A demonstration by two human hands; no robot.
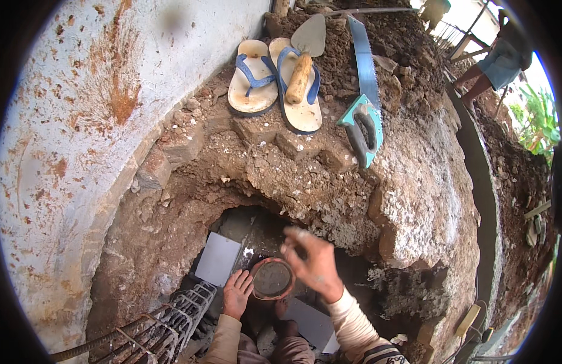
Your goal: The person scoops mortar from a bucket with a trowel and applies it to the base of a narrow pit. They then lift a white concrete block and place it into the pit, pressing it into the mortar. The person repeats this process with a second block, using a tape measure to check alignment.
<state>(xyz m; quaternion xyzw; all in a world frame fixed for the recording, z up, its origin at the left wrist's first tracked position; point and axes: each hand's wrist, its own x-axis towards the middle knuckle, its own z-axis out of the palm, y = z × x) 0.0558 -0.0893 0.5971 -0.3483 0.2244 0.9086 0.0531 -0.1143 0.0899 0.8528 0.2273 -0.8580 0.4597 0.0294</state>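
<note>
A round, bowl-like thing with a reddish rim (273, 259) and a grey surface inside it stands between my hands, down in the dug hole. My left hand (237, 293) lies flat against its left side, fingers stretched out. Over its right edge my right hand (316, 265) is raised, with the fingers bent and apart and the fingertips blurred; I see nothing in it. Beside my left hand leans a pale flat panel (218, 259). Another pale panel (310, 323) lies between my forearms, partly hidden by my right arm.
On the ledge ahead lie flip-flops (252, 100), a trowel (300, 77) and a handsaw (365, 97). A steel rebar cage (178, 321) juts in at lower left, beside a stained white wall (68, 151). Rough earth surrounds the hole. Another person (498, 67) stands far right.
</note>
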